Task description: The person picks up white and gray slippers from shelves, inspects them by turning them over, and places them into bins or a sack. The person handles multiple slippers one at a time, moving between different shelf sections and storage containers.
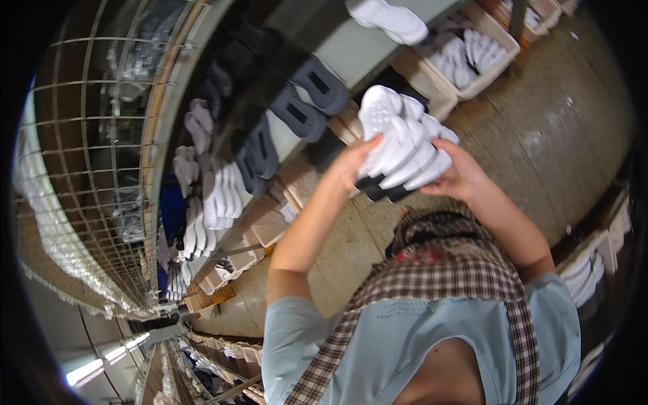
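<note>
Hands both clamped on one stack of white shoe soles (403,145): our left hand (354,164) grips its left edge, our right hand (458,175) its right. Just beyond the hands, dark grey soles (305,101) on a conveyor; further right, crate of white soles (466,57).

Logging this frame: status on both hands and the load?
Left hand and right hand both clamped on a stack of white shoe soles, held up at chest height. Dark piece at stack bottom. Nothing between hands and the conveyor.
</note>
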`<state>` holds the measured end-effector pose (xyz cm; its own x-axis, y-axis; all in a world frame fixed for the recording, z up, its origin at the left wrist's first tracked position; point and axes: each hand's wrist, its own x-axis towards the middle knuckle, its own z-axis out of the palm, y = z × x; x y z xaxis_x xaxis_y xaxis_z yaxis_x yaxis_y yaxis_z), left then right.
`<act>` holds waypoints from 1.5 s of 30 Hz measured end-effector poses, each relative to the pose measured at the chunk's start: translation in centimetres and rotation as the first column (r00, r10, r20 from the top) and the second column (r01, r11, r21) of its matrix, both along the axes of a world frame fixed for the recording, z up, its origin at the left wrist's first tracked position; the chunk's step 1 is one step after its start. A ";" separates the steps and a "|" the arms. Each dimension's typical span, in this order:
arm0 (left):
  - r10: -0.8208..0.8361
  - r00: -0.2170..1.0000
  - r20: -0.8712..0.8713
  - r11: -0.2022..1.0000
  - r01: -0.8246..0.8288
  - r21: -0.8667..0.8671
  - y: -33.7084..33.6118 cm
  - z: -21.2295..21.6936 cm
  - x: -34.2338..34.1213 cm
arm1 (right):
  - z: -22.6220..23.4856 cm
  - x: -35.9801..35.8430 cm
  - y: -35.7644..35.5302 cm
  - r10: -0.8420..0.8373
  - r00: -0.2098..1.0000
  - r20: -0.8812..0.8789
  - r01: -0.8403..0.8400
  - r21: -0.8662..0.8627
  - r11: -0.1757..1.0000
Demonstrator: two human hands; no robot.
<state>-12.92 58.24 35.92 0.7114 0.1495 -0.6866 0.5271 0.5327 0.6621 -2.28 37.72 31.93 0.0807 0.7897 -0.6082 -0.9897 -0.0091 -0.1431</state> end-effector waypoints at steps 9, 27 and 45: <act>0.001 0.998 0.060 0.955 0.017 -0.297 0.2 -1.6 -1.7 | 0.2 -2.0 0.3 -0.038 0.993 -0.113 0.030 -0.069 0.997; 0.041 0.723 0.690 0.998 0.005 -0.065 1.6 -0.6 -1.5 | 5.0 -3.9 -1.0 -0.401 0.413 0.818 0.168 0.364 0.916; 0.063 0.640 0.766 0.997 -0.068 -0.025 1.6 0.3 0.5 | 6.3 -2.9 -1.4 -0.269 -0.082 0.960 0.094 0.276 0.957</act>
